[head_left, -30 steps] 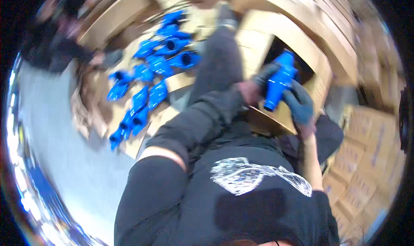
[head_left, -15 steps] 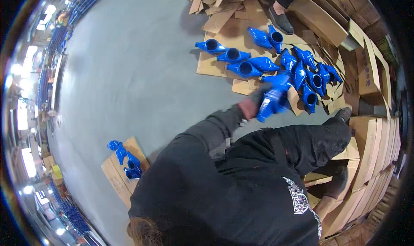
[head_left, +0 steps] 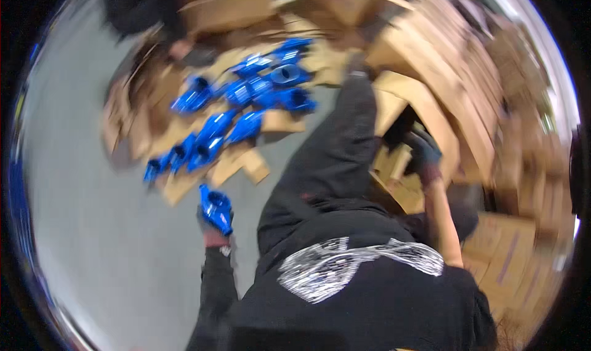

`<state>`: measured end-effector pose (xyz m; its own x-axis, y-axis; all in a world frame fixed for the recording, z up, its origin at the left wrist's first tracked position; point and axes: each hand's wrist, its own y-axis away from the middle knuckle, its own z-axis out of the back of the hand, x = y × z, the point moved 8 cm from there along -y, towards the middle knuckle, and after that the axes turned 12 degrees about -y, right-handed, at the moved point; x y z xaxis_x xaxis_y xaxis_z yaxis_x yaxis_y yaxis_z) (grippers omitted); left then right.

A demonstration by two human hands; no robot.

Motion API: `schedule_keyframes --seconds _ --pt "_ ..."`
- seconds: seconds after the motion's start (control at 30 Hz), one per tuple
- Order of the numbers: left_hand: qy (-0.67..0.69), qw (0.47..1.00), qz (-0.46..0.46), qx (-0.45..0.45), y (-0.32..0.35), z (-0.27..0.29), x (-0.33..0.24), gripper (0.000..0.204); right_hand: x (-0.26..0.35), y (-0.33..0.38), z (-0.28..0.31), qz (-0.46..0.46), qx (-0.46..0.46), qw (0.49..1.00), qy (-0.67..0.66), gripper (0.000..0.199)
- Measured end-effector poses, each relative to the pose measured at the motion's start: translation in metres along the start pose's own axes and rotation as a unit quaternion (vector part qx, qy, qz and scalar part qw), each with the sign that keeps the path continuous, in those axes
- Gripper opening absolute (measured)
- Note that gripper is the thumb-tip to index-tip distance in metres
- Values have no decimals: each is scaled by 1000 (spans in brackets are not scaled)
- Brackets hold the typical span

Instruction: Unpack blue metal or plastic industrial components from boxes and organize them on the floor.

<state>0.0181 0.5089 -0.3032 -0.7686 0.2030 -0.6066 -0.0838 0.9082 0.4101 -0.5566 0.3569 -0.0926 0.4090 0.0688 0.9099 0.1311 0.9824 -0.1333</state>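
My left hand (head_left: 210, 229), in a dark glove with a reddish cuff, is closed on a glossy blue water meter body (head_left: 217, 210). That casting has a round open bowl and tapering pipe ends, and is held over the grey floor. To the right, my gloved right hand (head_left: 425, 153) is at the mouth of an open cardboard box (head_left: 425, 98), beside a cardboard piece (head_left: 400, 161) inside it. Motion blur hides what its fingers do. Several more blue water meter bodies (head_left: 246, 126) lie in a cluster on flat cardboard ahead of my left hand.
Stacked cardboard cartons (head_left: 440, 61) stand along the right side. Torn cardboard scraps (head_left: 132, 104) lie at the left of the cluster. Another person's dark shoe (head_left: 200, 56) is at the far side. My outstretched leg (head_left: 329, 141) lies between the castings and the open box.
The view has swung to the right. My left hand has carried the water meter body away from the cluster, back toward me. The open box and my right hand now show more fully.
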Motion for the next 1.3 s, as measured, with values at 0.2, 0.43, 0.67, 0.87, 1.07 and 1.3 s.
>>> schedule_keyframes --seconds 0.2,0.43,0.67,0.87,1.07,1.3 --pt "-80 973 105 188 -67 -248 -2 58 127 42 -46 42 93 983 -150 29" --pt "-340 738 185 552 30 -512 123 65 135 135 8 93 -189 955 -210 45" --pt "-477 463 125 736 158 -565 262 70 107 276 73 -10 -461 870 -172 33" --pt "-420 391 185 798 279 -560 307 54 107 367 98 -79 -549 715 -425 21" --pt "-392 296 197 849 289 -548 340 47 86 508 119 70 -701 701 -108 38" --pt "-452 285 -214 818 133 -572 380 30 -68 702 3 -548 -600 517 269 38"
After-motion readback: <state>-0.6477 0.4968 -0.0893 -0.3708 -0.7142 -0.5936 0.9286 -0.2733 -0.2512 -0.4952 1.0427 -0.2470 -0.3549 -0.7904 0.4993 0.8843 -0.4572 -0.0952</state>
